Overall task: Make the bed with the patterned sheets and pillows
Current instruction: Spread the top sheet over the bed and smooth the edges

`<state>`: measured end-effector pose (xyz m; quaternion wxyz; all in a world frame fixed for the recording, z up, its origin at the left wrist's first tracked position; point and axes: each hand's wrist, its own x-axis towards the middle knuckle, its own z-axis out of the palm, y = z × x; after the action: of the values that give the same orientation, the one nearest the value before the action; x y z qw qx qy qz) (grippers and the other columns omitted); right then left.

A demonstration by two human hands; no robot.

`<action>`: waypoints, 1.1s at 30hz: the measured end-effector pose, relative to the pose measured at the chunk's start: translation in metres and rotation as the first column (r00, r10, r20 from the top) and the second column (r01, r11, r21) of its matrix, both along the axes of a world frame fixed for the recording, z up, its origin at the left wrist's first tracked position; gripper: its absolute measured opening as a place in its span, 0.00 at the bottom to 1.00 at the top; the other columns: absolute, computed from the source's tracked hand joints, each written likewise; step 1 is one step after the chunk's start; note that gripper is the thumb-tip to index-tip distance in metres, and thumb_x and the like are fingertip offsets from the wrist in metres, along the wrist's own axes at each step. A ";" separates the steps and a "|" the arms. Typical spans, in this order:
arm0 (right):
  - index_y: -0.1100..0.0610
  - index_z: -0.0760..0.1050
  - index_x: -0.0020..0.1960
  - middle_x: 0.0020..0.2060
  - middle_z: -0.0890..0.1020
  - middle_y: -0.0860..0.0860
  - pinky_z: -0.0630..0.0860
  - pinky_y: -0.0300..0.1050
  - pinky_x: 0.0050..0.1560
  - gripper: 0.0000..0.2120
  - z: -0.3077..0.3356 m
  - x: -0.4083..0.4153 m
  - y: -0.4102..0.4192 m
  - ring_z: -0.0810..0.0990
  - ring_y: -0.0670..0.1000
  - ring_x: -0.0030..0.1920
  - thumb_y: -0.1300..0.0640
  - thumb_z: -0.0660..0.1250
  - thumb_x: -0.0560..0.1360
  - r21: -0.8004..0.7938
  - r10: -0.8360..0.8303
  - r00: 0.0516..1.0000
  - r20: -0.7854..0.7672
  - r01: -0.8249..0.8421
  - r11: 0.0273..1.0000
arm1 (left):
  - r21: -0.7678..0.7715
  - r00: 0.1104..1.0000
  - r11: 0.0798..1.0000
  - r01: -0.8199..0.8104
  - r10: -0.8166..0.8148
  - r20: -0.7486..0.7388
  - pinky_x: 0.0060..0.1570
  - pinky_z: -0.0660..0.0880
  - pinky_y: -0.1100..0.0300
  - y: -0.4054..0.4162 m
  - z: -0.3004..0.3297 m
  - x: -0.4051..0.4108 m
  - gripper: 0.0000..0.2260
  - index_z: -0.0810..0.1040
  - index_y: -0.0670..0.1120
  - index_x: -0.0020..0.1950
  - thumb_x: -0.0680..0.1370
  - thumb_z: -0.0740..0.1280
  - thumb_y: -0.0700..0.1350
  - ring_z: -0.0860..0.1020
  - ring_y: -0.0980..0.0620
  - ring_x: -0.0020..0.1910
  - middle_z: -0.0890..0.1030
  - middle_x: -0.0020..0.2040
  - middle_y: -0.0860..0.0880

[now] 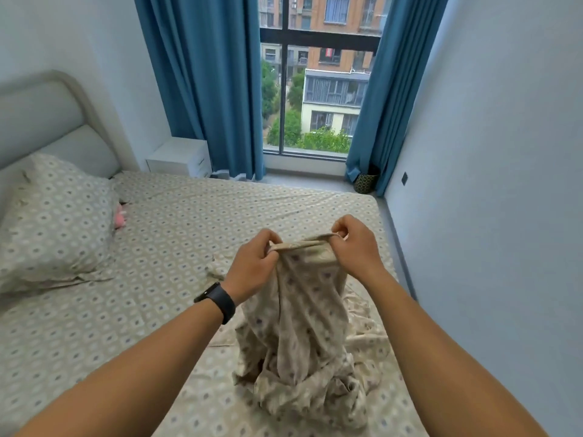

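Meanwhile, left hand (252, 263) and right hand (356, 247) are pinching a patterned cloth's (303, 310) hem above the bed (189, 222), likely finding corners before spreading it.

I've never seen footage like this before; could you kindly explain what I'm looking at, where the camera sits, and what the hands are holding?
There is no machine here. The single picture comes from a wide-angle camera worn on a person's head, looking forward and down, so the two bare arms reaching in from the bottom are the wearer's own.

The left hand, with a black watch on its wrist, and the right hand each pinch the top edge of a crumpled patterned cloth, lifting it while its lower part rests bunched on the bed. Whether it is a pillowcase or a sheet, I cannot tell.

The bed already wears a matching patterned sheet, and one patterned pillow lies near the headboard. Something small and pink peeks out beside it.
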<state>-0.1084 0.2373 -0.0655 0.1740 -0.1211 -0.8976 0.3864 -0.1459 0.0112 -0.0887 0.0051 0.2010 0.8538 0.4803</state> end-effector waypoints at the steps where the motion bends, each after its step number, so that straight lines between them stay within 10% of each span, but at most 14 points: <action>1: 0.52 0.76 0.46 0.43 0.79 0.48 0.67 0.34 0.41 0.04 -0.001 -0.003 0.006 0.73 0.42 0.42 0.60 0.68 0.77 0.038 -0.059 0.998 -0.036 0.061 0.997 | 0.049 0.999 0.998 -0.046 0.047 -0.022 0.33 0.65 0.64 0.000 0.009 -0.006 0.06 0.75 0.50 0.48 0.79 0.63 0.38 0.69 0.57 0.31 0.75 0.34 0.47; 5: 0.51 0.79 0.52 0.44 0.80 0.49 0.68 0.37 0.40 0.04 0.010 -0.003 0.011 0.75 0.42 0.42 0.57 0.67 0.79 0.034 -0.121 0.992 -0.021 0.121 0.992 | 0.210 0.977 0.962 -0.172 0.140 0.159 0.35 0.69 0.61 0.009 0.027 -0.026 0.05 0.76 0.50 0.50 0.80 0.63 0.40 0.73 0.55 0.35 0.77 0.39 0.51; 12: 0.45 0.75 0.64 0.55 0.82 0.42 0.78 0.39 0.51 0.30 -0.025 0.036 -0.069 0.81 0.44 0.54 0.36 0.77 0.67 -0.318 0.475 0.759 0.446 -0.362 0.877 | 0.507 0.874 0.796 -0.329 0.054 0.483 0.38 0.78 0.55 0.034 0.055 -0.032 0.08 0.75 0.53 0.61 0.83 0.63 0.44 0.77 0.51 0.36 0.80 0.45 0.46; 15: 0.54 0.78 0.55 0.49 0.82 0.50 0.77 0.45 0.48 0.07 -0.057 0.033 -0.075 0.80 0.53 0.51 0.53 0.65 0.80 -0.143 0.182 0.901 0.393 -0.136 0.980 | 0.535 0.859 0.769 -0.350 0.036 0.511 0.41 0.78 0.53 0.032 0.063 -0.033 0.13 0.72 0.54 0.68 0.84 0.62 0.44 0.77 0.50 0.40 0.80 0.47 0.46; 17: 0.58 0.78 0.52 0.49 0.82 0.55 0.76 0.52 0.52 0.12 -0.062 0.025 -0.064 0.80 0.59 0.53 0.55 0.57 0.84 -0.146 -0.007 0.941 0.337 0.060 0.987 | 0.595 0.876 0.745 -0.301 -0.031 0.481 0.35 0.78 0.58 0.024 0.065 -0.029 0.18 0.66 0.56 0.71 0.84 0.63 0.42 0.78 0.53 0.41 0.80 0.50 0.50; 20: 0.55 0.79 0.56 0.52 0.82 0.53 0.77 0.56 0.59 0.18 -0.032 0.011 -0.037 0.80 0.56 0.56 0.48 0.53 0.85 -0.388 -0.110 0.968 0.227 0.193 0.901 | 0.576 0.880 0.806 -0.136 -0.169 0.444 0.50 0.83 0.47 0.011 0.046 -0.020 0.31 0.60 0.60 0.75 0.80 0.69 0.38 0.81 0.50 0.59 0.77 0.66 0.53; 25: 0.51 0.82 0.55 0.48 0.87 0.52 0.81 0.54 0.56 0.19 0.037 -0.015 -0.018 0.85 0.55 0.53 0.42 0.57 0.84 -0.618 0.061 0.998 0.015 -0.039 0.785 | 0.307 0.797 0.910 0.280 -0.398 0.454 0.62 0.78 0.51 0.031 0.015 0.015 0.38 0.60 0.61 0.77 0.75 0.75 0.41 0.78 0.52 0.64 0.73 0.70 0.53; 33: 0.56 0.78 0.53 0.48 0.84 0.56 0.78 0.52 0.50 0.17 0.042 -0.026 -0.013 0.80 0.51 0.46 0.44 0.60 0.84 -0.475 0.081 0.997 -0.017 -0.080 0.876 | 0.385 0.920 0.923 0.013 -0.161 0.357 0.59 0.80 0.53 0.061 0.022 0.001 0.16 0.81 0.53 0.60 0.79 0.64 0.36 0.82 0.48 0.59 0.85 0.57 0.50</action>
<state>-0.1343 0.2240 -0.0239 0.1216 -0.1233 -0.7800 0.6013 -0.1452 0.0718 -0.0666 0.1543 0.1394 0.7187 0.6635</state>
